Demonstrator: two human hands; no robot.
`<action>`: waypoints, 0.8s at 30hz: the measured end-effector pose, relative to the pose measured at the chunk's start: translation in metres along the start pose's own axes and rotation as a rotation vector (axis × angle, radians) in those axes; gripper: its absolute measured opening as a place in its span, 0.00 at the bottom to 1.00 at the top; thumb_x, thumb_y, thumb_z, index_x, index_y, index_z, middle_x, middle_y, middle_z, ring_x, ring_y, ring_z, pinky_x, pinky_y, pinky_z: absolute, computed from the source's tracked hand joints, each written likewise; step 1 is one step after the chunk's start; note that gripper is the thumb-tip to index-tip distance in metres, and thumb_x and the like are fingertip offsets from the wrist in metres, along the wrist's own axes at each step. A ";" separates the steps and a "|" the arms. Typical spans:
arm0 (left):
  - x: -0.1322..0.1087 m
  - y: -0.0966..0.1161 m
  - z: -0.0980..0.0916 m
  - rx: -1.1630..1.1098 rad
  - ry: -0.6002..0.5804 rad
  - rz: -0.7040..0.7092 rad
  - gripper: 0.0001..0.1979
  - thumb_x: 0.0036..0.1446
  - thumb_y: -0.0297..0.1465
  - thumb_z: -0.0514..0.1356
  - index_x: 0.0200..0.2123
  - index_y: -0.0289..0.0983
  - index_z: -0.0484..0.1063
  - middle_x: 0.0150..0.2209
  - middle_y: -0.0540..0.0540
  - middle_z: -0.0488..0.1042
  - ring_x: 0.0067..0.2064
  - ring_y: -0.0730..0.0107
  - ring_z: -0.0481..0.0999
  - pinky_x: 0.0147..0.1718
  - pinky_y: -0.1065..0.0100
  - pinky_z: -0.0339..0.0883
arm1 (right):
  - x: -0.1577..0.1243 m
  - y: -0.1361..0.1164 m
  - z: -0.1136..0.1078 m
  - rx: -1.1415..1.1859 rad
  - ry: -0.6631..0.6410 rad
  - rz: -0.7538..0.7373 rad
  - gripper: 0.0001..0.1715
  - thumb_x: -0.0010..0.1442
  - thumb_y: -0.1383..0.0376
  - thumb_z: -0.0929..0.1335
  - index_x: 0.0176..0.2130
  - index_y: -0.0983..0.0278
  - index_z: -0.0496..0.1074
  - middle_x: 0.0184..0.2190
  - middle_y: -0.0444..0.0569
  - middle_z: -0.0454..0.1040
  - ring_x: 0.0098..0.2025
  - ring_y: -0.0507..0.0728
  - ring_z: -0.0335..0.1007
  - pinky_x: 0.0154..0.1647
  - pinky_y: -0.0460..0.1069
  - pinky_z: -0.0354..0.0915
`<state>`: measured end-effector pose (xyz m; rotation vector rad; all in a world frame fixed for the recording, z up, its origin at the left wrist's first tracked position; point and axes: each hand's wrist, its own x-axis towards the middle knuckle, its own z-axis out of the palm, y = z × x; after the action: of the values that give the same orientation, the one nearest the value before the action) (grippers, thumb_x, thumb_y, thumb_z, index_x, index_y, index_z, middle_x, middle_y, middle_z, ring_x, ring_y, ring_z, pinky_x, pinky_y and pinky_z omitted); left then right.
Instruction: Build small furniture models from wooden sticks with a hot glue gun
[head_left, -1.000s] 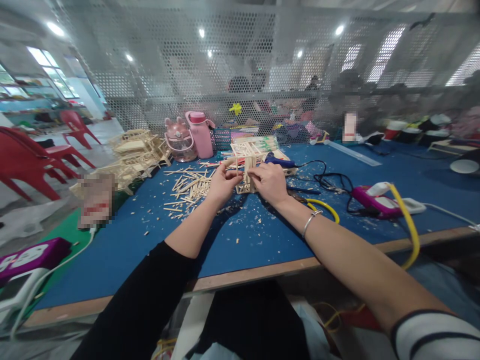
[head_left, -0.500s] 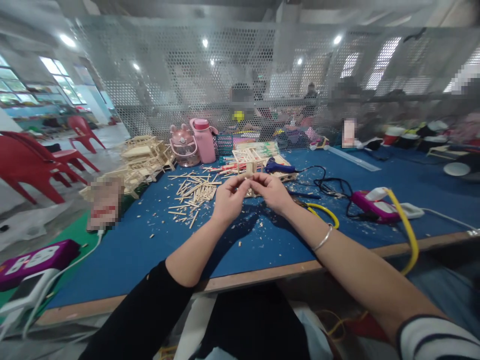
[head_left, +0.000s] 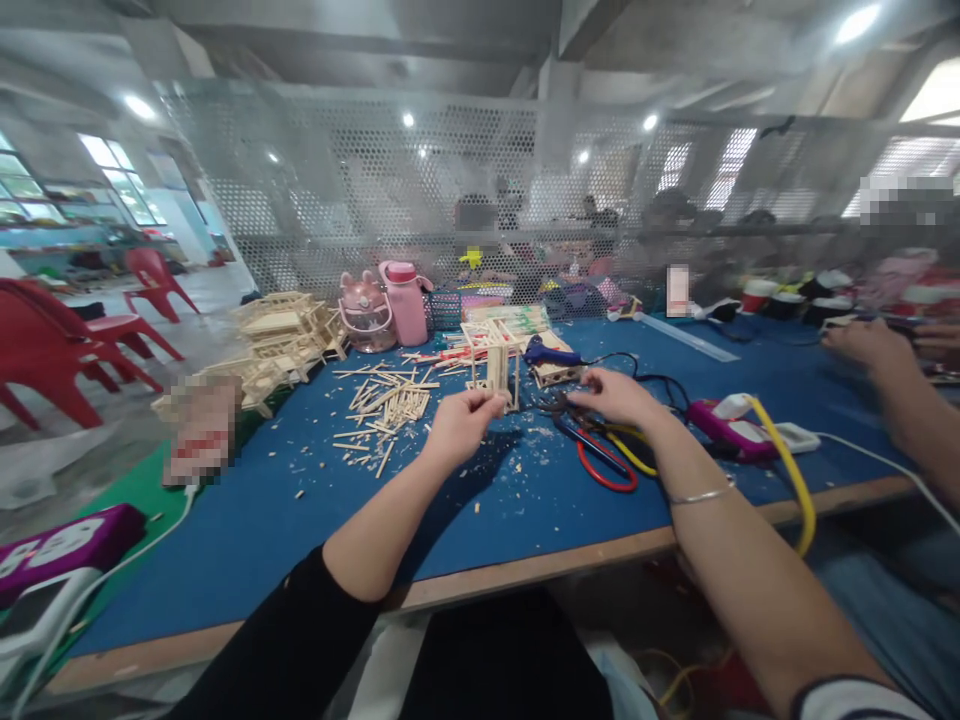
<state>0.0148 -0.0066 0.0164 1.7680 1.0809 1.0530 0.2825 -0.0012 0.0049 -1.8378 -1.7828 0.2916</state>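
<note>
My left hand [head_left: 463, 422] is closed in a pinch on the lower edge of a small frame of wooden sticks [head_left: 499, 372], holding it upright above the blue table [head_left: 247, 510]. My right hand [head_left: 619, 394] has left the frame. It lies further right with its fingers loosely stretched over the dark heads of the red-handled cutters [head_left: 601, 462] and yellow-handled cutters [head_left: 627, 452], whose handles rest free on the table. A pile of loose sticks [head_left: 386, 400] lies to the left of my left hand.
A blue glue gun [head_left: 551, 352] lies behind the frame, with black cables beside it. At the back stand a pink bottle [head_left: 405, 300] and finished stick models [head_left: 285, 330]. A purple power strip [head_left: 739, 425] and yellow hose [head_left: 787, 470] lie right. Another person's hand [head_left: 870, 345] works at far right.
My right hand let go of the stick frame and moved right onto the cutters. My left hand keeps the frame. The view tilted up; another person's hand came into view.
</note>
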 end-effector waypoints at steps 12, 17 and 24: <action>-0.009 -0.016 0.014 0.074 -0.381 0.017 0.16 0.52 0.41 0.56 0.25 0.34 0.74 0.21 0.48 0.71 0.22 0.75 0.66 0.24 0.71 0.60 | -0.036 0.008 0.017 -0.028 -0.139 -0.155 0.46 0.41 0.50 0.73 0.56 0.65 0.64 0.56 0.59 0.65 0.56 0.66 0.62 0.56 0.59 0.57; -0.010 -0.013 0.013 0.156 -0.333 0.070 0.19 0.50 0.45 0.58 0.23 0.34 0.74 0.17 0.50 0.66 0.19 0.77 0.59 0.20 0.72 0.52 | -0.036 0.002 0.014 0.074 -0.040 -0.116 0.33 0.44 0.59 0.70 0.51 0.63 0.68 0.50 0.54 0.70 0.51 0.63 0.66 0.54 0.56 0.59; -0.009 -0.006 0.012 0.111 -0.262 0.070 0.19 0.52 0.44 0.56 0.23 0.34 0.71 0.19 0.50 0.68 0.19 0.78 0.59 0.20 0.73 0.52 | -0.037 -0.017 -0.002 0.942 0.207 -0.081 0.27 0.48 0.55 0.64 0.48 0.60 0.64 0.45 0.53 0.72 0.47 0.62 0.69 0.47 0.59 0.64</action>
<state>0.0217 -0.0154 0.0049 1.9811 0.9356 0.7868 0.2654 -0.0387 0.0076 -1.0664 -1.2339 0.7292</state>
